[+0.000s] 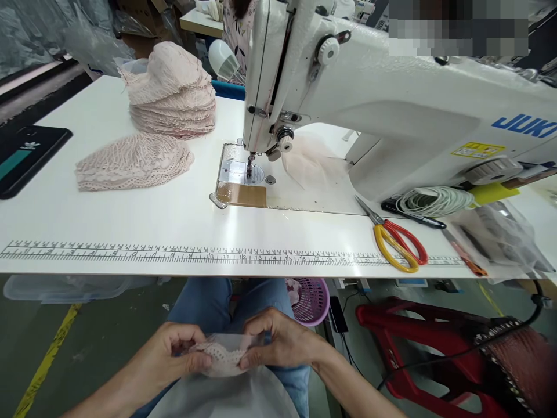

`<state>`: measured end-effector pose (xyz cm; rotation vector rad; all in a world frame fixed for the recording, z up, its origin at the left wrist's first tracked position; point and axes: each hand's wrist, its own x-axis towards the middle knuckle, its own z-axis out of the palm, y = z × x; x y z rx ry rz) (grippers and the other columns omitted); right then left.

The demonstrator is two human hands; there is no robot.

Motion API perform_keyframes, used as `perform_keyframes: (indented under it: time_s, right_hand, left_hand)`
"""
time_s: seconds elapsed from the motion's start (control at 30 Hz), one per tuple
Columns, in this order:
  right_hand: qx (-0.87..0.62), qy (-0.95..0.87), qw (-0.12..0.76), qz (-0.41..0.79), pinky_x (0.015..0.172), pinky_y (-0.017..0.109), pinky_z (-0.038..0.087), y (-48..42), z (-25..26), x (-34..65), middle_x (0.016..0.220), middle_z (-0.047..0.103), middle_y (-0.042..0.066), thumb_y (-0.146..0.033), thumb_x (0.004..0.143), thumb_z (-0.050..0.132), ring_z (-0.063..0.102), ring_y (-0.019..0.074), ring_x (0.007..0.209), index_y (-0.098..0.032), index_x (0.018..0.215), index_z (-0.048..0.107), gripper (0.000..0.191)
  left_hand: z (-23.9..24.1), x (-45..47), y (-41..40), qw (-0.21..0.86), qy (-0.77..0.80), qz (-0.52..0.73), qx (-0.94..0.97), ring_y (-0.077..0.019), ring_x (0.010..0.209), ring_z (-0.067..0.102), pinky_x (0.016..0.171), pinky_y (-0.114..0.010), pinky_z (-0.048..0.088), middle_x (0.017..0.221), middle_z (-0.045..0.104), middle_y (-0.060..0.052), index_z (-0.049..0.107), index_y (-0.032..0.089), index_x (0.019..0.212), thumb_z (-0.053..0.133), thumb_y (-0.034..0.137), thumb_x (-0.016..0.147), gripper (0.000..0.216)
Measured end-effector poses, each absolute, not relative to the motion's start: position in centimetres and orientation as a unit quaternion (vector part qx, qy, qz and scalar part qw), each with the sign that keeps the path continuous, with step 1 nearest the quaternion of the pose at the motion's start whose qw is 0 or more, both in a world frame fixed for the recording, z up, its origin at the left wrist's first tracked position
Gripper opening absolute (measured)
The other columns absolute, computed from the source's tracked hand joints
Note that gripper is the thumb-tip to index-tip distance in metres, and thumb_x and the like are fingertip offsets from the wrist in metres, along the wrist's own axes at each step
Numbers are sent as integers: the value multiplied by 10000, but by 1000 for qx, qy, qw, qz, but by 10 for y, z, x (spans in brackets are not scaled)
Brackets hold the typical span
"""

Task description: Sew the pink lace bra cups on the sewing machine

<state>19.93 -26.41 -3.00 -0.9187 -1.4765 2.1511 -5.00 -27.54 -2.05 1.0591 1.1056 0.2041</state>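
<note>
Above my lap, my left hand [185, 351] and my right hand [276, 342] pinch a small piece of pale pink lace fabric [224, 359] between thumbs and fingers. A sheer layer shows along its upper edge, and a scalloped lace band runs across it. Past the table edge stands a white sewing machine [391, 104], its presser foot [249, 168] over the metal plate with no lace piece beneath it. To the left of the machine lie a single pink lace piece [134, 162] and a tall stack of lace pieces [172, 93].
Scissors [398, 238], a coil of white cord [435, 200] and a plastic bag [500, 238] lie at the table's right. A phone [30, 157] rests at the left. Below are a purple basket [311, 302] and a red stool [418, 348]. Sheer fabric [313, 159] lies behind the needle.
</note>
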Motion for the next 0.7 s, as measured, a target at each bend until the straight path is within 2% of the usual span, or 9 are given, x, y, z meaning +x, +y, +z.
perform_keyframes:
  time_s: [0.1,0.23,0.33,0.47,0.63,0.7]
  right_hand:
    - [-319,-533,182,763,593,219,422,-264,-28,200,726,638,11,-550,677,787,562,123,647,-124,774,726,441]
    - [-335,-558,168,741,555,191,400,-264,-26,191,692,621,-17,-561,633,819,538,111,631,-146,812,716,464]
    - [-340,-567,177,729,528,178,374,-264,-26,185,652,582,-28,-575,660,796,512,98,607,-140,777,700,460]
    - [-333,-546,170,749,561,185,402,-264,-25,185,687,606,-8,-614,672,766,533,108,630,-129,775,700,500]
    - [-345,-571,177,724,485,159,312,-265,-22,184,601,497,-54,-602,645,791,416,76,578,-134,770,688,495]
    - [-353,-575,188,714,491,164,318,-265,-22,182,599,510,-49,-611,660,778,431,81,581,-134,765,688,496]
  left_hand:
    - [-15,-45,-275,711,496,73,494,-140,599,378,573,-247,299,606,476,26,617,163,667,653,709,693,547]
    - [-8,-41,-273,680,497,48,536,-151,622,386,583,-250,288,616,476,17,621,154,673,599,635,752,488]
    - [-5,-40,-273,661,504,36,555,-150,628,366,582,-248,273,619,450,22,616,155,672,559,595,777,456]
    - [-3,-37,-271,668,500,29,551,-133,593,318,559,-240,248,594,393,43,605,167,642,572,567,769,421]
    - [-2,-34,-269,672,486,27,558,-130,585,321,546,-234,237,588,407,40,624,162,648,556,541,795,411]
    - [-3,-33,-268,673,486,31,557,-126,577,301,535,-235,222,581,386,47,596,170,633,550,544,802,413]
